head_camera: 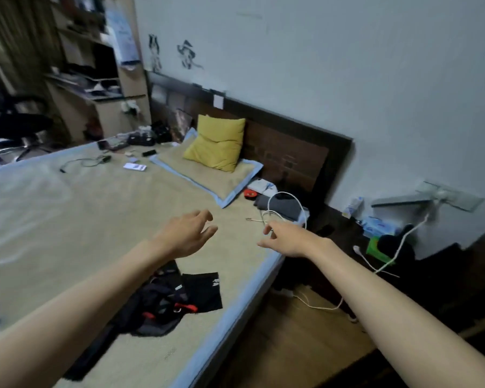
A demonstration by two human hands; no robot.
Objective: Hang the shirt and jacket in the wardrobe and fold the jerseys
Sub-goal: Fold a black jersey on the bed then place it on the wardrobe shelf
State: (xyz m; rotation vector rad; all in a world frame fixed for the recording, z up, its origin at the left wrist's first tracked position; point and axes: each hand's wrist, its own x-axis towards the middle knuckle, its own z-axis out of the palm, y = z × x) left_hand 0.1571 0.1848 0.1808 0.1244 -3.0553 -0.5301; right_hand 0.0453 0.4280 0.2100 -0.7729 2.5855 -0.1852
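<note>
A crumpled pile of dark clothes [163, 306] with red accents lies on the bed mat [81, 219], near the bed's right edge and below my arms. A flat black piece with white print [203, 292] sticks out on its right side. My left hand [186, 238] hovers above the mat beyond the pile, fingers loosely spread and holding nothing. My right hand [287, 239] hangs over the bed's right edge, fingers relaxed and empty. Both arms are stretched forward. No wardrobe is in sight.
A yellow cushion [217, 145] leans on a flat pillow [207, 175] at the headboard. A white cable [284, 208] loops over a dark grey item near my right hand. Small items and a cord [87, 162] lie at the far end. A cluttered bedside table [381, 233] stands right.
</note>
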